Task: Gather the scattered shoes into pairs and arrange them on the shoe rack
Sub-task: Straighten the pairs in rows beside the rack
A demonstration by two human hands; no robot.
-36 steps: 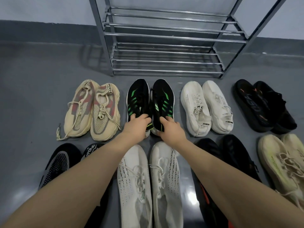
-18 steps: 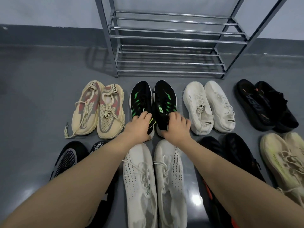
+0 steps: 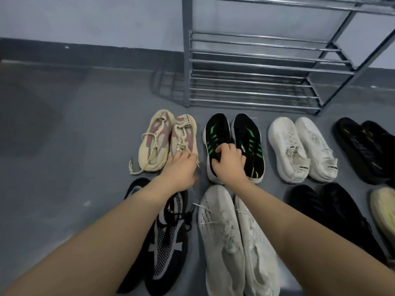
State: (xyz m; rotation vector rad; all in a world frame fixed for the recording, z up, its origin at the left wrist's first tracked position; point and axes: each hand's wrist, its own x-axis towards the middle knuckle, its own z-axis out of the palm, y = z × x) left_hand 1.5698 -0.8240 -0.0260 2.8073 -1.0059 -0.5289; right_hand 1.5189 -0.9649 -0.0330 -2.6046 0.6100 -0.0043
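We have the shoes already lying in pairs on the grey floor [image 3: 64, 167], in two rows in front of the metal shoe rack [image 3: 252, 65], whose shelves hold nothing we can see. Our right hand [image 3: 229, 163] is curled over the black sneakers with green stripes [image 3: 245, 135], its fingers hooked in around the collars where the two shoes meet, so it seems to grip both at once. Our left hand [image 3: 181, 167] reaches to the beige mesh sneakers [image 3: 168, 142] just beside them; its fingers rest at the heel end of the nearer shoe, but motion blur hides whether they have closed on it, so we cannot tell its grip.

We judge these to be light shoes with knit or mesh uppers that give under the fingers, set on thicker foam soles that keep their shape. The firmest hold is probably at the heel collars: two fingers inside the openings and the thumb outside should carry a pair in one hand without crushing the toe boxes. The beige pair trails loose laces [image 3: 136, 167] across the floor, which could snag on the rack's bars or drag against a neighbouring shoe, so we would lift that pair well off the floor before moving it. The rack's shelves are spaced rods, so we would set the soles flat across several bars.

Nearer to us lie the black-and-white mesh sneakers [image 3: 168, 231] and the white knit sneakers [image 3: 235, 236], untouched.
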